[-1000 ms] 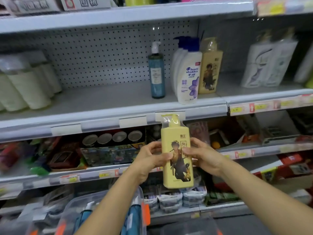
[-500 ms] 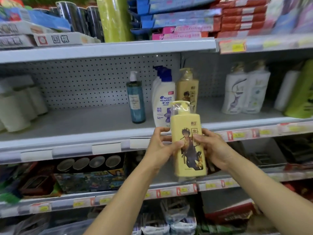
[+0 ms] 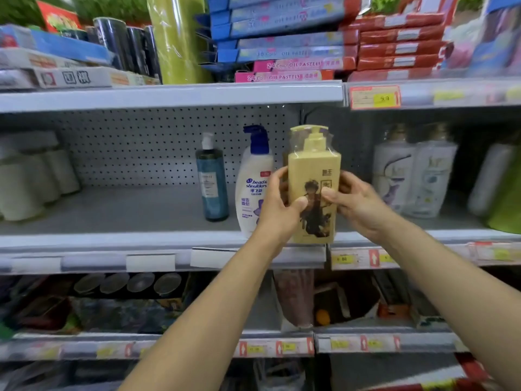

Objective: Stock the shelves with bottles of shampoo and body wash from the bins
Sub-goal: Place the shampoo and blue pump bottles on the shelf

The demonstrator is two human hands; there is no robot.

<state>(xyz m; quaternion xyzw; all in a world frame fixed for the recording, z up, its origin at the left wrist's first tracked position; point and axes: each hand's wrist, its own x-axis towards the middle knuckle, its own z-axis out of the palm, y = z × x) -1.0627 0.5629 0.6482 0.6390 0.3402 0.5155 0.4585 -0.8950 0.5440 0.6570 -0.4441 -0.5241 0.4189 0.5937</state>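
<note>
A yellow pump bottle (image 3: 313,173) with a cartoon figure on its label stands upright at the front edge of the grey middle shelf (image 3: 112,218). My left hand (image 3: 279,204) grips its left side and my right hand (image 3: 355,201) grips its right side, thumbs on the label. Clear plastic wraps its pump. Just left of it stand a white Head & Shoulders bottle (image 3: 252,182) with a blue cap and a teal pump bottle (image 3: 211,182). The bottle I hold hides whatever is behind it.
White bottles (image 3: 414,176) stand to the right on the same shelf, a green one (image 3: 504,201) beyond. Pale rolls (image 3: 31,179) fill the shelf's left end. The shelf above (image 3: 197,94) carries pastel boxes (image 3: 287,49). Mixed goods fill the lower shelves.
Both hands have lifted the yellow bottle from below the shelf edge up to shelf level, and its base now meets the front of the middle shelf. The camera has tilted upward.
</note>
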